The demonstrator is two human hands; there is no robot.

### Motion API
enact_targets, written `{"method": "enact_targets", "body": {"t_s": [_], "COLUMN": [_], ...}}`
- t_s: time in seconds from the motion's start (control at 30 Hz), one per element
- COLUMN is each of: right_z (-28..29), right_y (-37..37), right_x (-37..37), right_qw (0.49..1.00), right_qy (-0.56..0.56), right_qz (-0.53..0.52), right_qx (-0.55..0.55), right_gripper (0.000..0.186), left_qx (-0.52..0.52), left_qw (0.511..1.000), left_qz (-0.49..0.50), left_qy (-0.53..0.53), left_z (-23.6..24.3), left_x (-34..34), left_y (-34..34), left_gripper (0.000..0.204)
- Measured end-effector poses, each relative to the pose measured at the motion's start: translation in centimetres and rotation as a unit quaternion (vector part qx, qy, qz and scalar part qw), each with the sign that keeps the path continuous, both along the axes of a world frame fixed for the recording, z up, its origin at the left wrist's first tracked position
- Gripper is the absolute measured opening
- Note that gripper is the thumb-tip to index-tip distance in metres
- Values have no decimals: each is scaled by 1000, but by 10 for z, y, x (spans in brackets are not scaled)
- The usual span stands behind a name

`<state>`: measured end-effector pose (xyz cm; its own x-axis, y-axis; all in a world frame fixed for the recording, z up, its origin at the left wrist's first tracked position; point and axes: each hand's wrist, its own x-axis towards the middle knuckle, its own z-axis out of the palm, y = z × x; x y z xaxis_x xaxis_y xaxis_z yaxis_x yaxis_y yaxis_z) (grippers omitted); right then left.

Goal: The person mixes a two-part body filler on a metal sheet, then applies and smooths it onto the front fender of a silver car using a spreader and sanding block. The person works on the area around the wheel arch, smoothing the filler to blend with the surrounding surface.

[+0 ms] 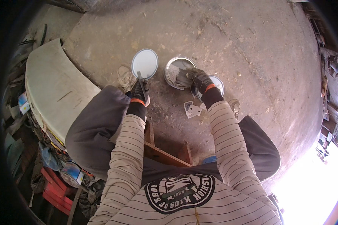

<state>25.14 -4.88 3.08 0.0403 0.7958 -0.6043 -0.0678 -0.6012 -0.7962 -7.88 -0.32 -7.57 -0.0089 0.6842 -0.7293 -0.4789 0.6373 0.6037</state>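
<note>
Standing beside right hand (pixel 201 80): tin (pixel 180 63)

Open round metal tin (pixel 166 73) stood on the grey-brown concrete floor (pixel 259 78). Left of it: round white disc (pixel 145 63). Right, just beside it: round white lid or tin (pixel 222 87). Nearer than these lay white playing cards (pixel 193 110); nearer still, a brown wooden stool (pixel 159 151). Far left: curved white panel (pixel 56 86).
</note>
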Motion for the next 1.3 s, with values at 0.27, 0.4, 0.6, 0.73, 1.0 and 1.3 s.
{"method": "enact_targets", "body": {"t_s": [0.27, 0.4, 0.6, 0.73, 1.0, 1.3], "right_z": [35, 51, 99, 150, 243, 345], "right_y": [-15, -21, -41, -53, -74, -102], "right_x": [11, 32, 70, 81, 70, 34], "right_qw": [999, 989, 977, 973, 962, 963], "right_qy": [-17, 50, 74, 58, 59, 43], "right_qz": [-36, -138, -188, -209, -227, -180], "right_qx": [23, 2, 71, 82, 143, 198], "right_gripper": [34, 35, 35, 39, 45, 48], "left_qx": [-110, -29, 85, 180, 105, 112], "left_qw": [990, 999, 957, 856, 827, 848], "left_qz": [27, -35, -200, -276, -336, -383], "left_qy": [-85, 29, 192, 398, 438, 348], "left_z": [39, 31, 53, 82, 78, 198], "left_x": [3, 27, 81, 115, 121, 124], "left_y": [0, -3, -22, -31, -26, -3], "left_gripper": [10, 8, 22, 30, 31, 71]}}
